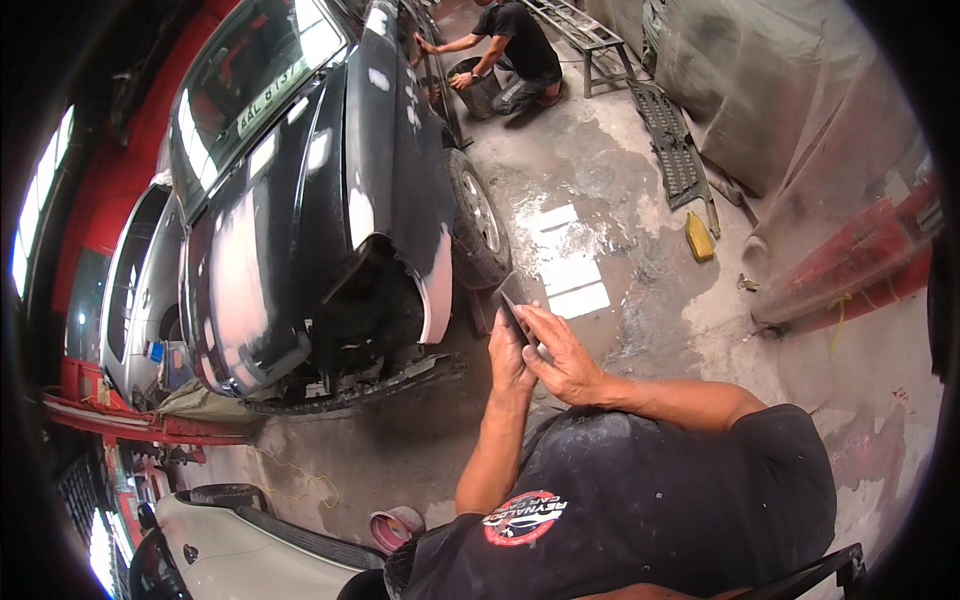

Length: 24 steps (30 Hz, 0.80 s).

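In front of my chest, a thin dark sheet that looks like sandpaper (514, 318) stands tilted between my hands. My left hand (507, 358) grips it from the left side. The fingers of my right hand (562, 357) press against its other face, with the thumb near its lower edge. Just beyond my hands are the front wheel (480, 222) and dark fender (432, 290) of a car with its front bumper off. Pale filler patches (240, 285) mark its black hood.
A co-worker (522, 45) crouches by the car's side, one hand at a black bucket (480, 95). Wet floor (565, 255) shines beyond my hands. A yellow container (699, 237) and perforated panel (670, 140) lie right. Behind left are a pinkish bucket (384, 532) and pale car (240, 555).
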Each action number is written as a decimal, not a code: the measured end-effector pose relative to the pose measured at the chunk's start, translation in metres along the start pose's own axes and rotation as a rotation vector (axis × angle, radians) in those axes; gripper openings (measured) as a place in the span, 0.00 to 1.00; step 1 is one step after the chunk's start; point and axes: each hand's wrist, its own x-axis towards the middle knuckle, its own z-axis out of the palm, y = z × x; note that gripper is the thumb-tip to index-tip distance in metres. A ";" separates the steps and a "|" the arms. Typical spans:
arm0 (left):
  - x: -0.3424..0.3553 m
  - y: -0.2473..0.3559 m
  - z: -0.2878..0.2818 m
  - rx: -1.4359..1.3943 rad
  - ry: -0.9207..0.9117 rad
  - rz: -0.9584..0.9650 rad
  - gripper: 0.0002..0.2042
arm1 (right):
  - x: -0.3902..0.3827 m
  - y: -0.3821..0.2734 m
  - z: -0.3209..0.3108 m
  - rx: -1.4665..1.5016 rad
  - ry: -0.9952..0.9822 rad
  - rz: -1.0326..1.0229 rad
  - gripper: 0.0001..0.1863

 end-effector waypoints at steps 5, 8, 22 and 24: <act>-0.014 -0.003 0.010 -0.055 -0.240 0.151 0.32 | -0.001 -0.004 -0.006 -0.129 0.099 -0.054 0.31; -0.015 0.016 0.009 0.078 -0.208 0.071 0.33 | -0.008 -0.012 -0.013 -0.057 -0.133 -0.112 0.30; -0.032 0.002 0.025 0.958 0.077 0.528 0.21 | 0.029 0.038 -0.017 0.198 0.026 0.233 0.28; -0.023 0.011 0.021 1.009 0.240 0.450 0.23 | 0.019 0.026 -0.018 0.317 -0.021 0.212 0.25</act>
